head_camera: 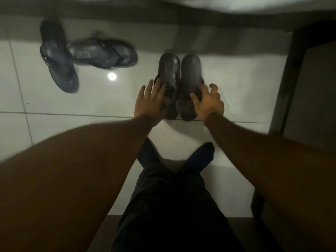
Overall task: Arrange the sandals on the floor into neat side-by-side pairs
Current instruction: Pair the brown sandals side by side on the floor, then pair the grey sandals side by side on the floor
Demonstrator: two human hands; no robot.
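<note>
Two dark brown sandals lie side by side on the white tiled floor, heels away from me: the left brown sandal [169, 73] and the right brown sandal [190, 70]. My left hand [150, 100] rests flat with fingers spread on the strap end of the left one. Over the strap end of the right one, my right hand [209, 102] has its fingers spread and curled. Further left, two dark blue-grey flip-flops lie crossed: one flip-flop [58, 60] points toward me, the other flip-flop [103, 53] lies sideways over it.
A dark wooden furniture leg and frame [291, 79] stand on the right. A wall base [163, 15] runs along the far side. My dark-trousered legs and socked feet [200, 155] are below the brown pair. A lamp reflection [112, 76] shines on the tiles.
</note>
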